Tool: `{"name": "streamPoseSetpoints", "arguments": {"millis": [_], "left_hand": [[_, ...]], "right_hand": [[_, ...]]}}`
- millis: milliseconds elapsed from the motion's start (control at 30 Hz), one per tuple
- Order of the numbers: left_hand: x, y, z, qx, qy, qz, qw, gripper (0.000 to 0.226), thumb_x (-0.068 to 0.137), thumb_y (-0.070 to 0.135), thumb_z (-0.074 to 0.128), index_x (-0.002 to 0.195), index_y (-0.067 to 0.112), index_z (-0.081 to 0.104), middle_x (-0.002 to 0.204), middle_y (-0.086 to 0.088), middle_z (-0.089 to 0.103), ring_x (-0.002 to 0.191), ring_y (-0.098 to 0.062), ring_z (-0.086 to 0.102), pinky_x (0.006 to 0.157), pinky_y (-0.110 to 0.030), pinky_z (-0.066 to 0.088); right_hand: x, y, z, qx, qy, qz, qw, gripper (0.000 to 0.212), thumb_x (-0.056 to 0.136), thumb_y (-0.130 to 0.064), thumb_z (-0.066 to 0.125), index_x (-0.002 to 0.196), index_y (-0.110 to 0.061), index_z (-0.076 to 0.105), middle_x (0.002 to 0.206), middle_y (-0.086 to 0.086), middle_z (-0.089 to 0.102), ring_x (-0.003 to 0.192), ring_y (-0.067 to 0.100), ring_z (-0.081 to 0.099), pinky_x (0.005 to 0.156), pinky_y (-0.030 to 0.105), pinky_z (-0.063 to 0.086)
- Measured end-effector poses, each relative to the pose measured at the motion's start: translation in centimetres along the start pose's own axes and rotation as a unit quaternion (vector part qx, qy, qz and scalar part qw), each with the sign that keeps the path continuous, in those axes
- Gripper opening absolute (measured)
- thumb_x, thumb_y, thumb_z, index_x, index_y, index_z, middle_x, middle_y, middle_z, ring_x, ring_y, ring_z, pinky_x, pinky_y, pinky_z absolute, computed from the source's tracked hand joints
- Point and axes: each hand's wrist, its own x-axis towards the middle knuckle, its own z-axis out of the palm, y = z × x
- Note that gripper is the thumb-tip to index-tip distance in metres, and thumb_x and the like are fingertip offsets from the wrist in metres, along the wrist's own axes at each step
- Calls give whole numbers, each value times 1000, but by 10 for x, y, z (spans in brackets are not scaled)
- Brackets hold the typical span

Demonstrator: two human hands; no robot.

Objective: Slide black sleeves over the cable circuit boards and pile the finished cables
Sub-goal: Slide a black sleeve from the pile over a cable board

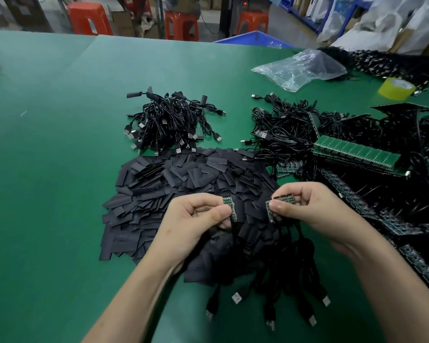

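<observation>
The left hand [196, 219] pinches one cable circuit board [229, 206] and the right hand [312, 209] pinches a small stack of boards [279, 203], both above the black sleeves [159, 189] heaped on the tabletop [47, 144]. The finished cables [169, 122] are piled beyond the sleeves. Tangled unsleeved cables [287, 129], a plastic bag [300, 68] and a tape roll [396, 88] crowd the right side.

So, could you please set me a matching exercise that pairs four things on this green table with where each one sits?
Things:
1. yellow tape roll
2. clear plastic bag
3. finished cables
4. circuit boards

Places:
a. pinched in the left hand and the right hand
b. heaped just beyond the black sleeves
c. crumpled near the blue crate
d. furthest right of the four

Pairs: 1-d, 2-c, 3-b, 4-a
</observation>
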Motion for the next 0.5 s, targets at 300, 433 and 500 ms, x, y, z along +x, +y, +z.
{"name": "streamPoseSetpoints", "arguments": {"millis": [300, 433, 500], "left_hand": [[4, -2, 1, 140, 64, 101, 983, 9, 72, 22, 85, 73, 23, 75, 76, 3, 69, 69, -15, 57, 65, -34, 45], [8, -3, -6, 183, 97, 144, 968, 9, 80, 22, 84, 78, 26, 76, 82, 6, 71, 79, -12, 63, 75, -24, 49], [10, -6, -13, 295, 139, 179, 928, 5, 90, 25, 75, 91, 23, 80, 92, 9, 72, 94, -14, 66, 84, -28, 50]], "right_hand": [[-11, 1, 44, -265, 118, -197, 936, 34, 92, -52, 62, 106, -23, 75, 109, -14, 65, 106, 1, 59, 95, 19, 43], [-12, -4, 83, -111, 31, -152, 982, 19, 102, -25, 61, 87, -20, 71, 82, -10, 74, 79, 4, 67, 75, 18, 47], [-10, -6, 85, -43, 28, -134, 990, 25, 105, -20, 55, 82, -15, 66, 74, -2, 73, 69, 19, 65, 72, 32, 49]]}}
